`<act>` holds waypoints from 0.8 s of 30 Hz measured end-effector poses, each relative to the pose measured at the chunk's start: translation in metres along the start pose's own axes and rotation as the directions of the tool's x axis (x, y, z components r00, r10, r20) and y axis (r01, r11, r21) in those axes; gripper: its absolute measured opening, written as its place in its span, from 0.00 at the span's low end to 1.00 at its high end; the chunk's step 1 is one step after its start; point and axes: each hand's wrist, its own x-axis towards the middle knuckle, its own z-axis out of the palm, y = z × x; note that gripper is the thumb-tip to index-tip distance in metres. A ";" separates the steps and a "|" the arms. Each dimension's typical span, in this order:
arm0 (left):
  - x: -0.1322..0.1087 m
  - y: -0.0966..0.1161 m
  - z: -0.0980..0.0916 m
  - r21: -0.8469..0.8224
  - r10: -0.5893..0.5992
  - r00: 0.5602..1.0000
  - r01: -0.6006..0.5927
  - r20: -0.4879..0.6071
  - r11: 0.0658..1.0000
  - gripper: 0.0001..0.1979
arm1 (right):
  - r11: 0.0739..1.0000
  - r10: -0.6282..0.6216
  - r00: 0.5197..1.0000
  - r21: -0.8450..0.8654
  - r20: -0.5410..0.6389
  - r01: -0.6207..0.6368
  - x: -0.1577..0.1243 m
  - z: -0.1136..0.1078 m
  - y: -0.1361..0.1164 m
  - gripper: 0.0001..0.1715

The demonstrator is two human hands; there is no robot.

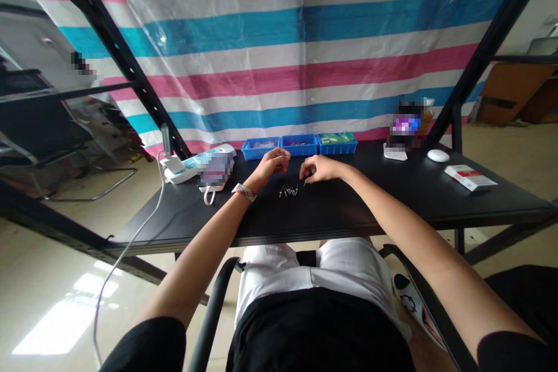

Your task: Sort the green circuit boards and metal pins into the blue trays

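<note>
My left hand (275, 161) hovers over the black table in front of the blue bins, its fingers curled inward. Whether anything sits in them is too small to see. My right hand (320, 168) is bent down with thumb and fingertips pinched together near the tabletop. A tiny dark item seems to be at those fingertips, but I cannot make out its kind. Just left of the right fingertips, several small thin metal pieces (288, 190) lie side by side in a short row, probably screw-like, too small to tell.
Behind my hands stand three blue bins: left (260, 154), middle (299, 151) and right (337, 148), the last with green packets. A power strip (198, 163) and a blurred device lie left. To the right are a phone stand (395, 153), a white mouse (438, 156) and a small box (469, 177).
</note>
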 end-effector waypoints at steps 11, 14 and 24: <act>-0.001 0.002 0.002 0.020 -0.021 1.000 0.021 0.005 1.000 0.11 | 0.993 0.087 0.992 0.072 0.093 -0.093 -0.004 0.002 -0.002 0.06; -0.001 0.002 0.002 0.033 -0.025 1.000 0.025 0.002 0.999 0.12 | 0.994 0.105 0.994 0.004 0.022 -0.105 -0.004 0.004 -0.004 0.06; 0.000 0.000 0.001 0.054 -0.025 1.000 0.025 0.001 0.998 0.13 | 0.981 0.170 0.977 -0.069 -0.128 -0.180 -0.005 -0.004 -0.007 0.14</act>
